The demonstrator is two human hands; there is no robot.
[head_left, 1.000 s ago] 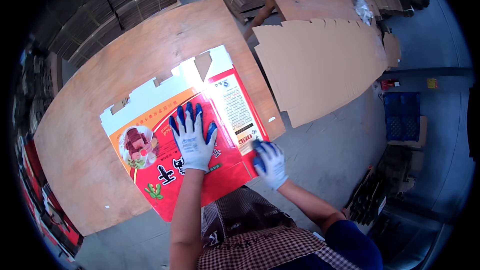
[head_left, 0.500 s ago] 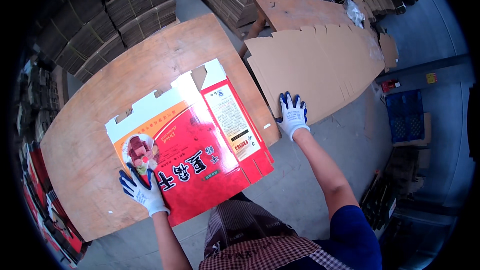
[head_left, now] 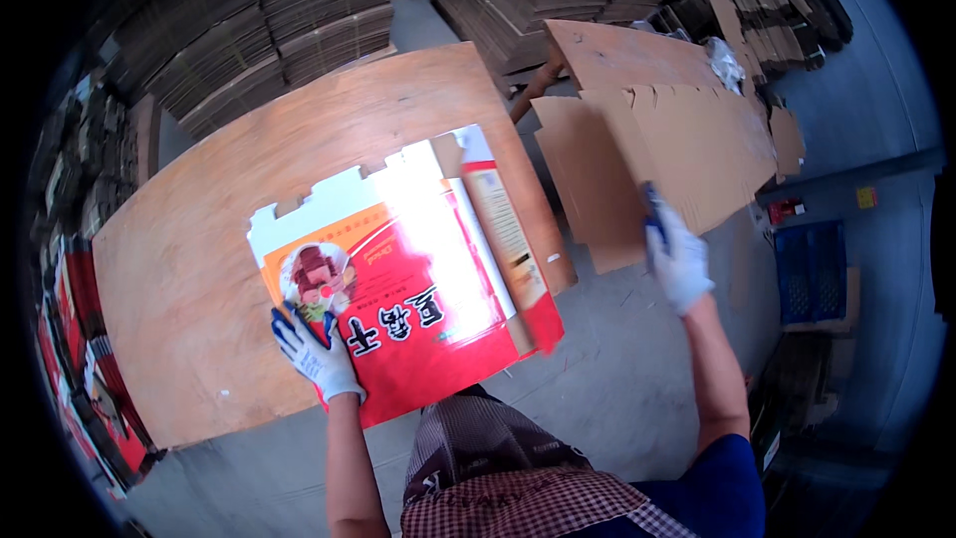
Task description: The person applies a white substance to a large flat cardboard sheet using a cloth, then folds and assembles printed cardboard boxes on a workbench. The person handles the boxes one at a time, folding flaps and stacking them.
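Note:
A flat red carton blank (head_left: pixel 398 394) with an orange and white upper part lies printed side up on the wooden table. My left hand (head_left: pixel 321 357), in a white glove with blue fingertips, rests with spread fingers on its near left edge. The carton's right side panel (head_left: pixel 503 224) stands raised along its crease and is blurred. To the right, my gloved right hand (head_left: pixel 681 257) is at the raised left edge of a plain brown cardboard sheet (head_left: pixel 692 139), apparently gripping it. Motion smears those fingers. A shaded brown sheet (head_left: pixel 588 174) shows beneath.
The wooden table (head_left: pixel 199 239) has a curved-looking far edge. A second wooden table (head_left: pixel 637 50) bears the brown sheets and clear plastic (head_left: pixel 725 65). Bundled cardboard stacks (head_left: pixel 329 10) stand behind. Red cartons (head_left: pixel 105 379) lie at left, and a blue crate (head_left: pixel 812 274) at right.
My right hand has moved right, and the brown sheet's left edge has come up with it, baring a sheet below. The red carton's right panel has lifted. My left hand stays on the carton.

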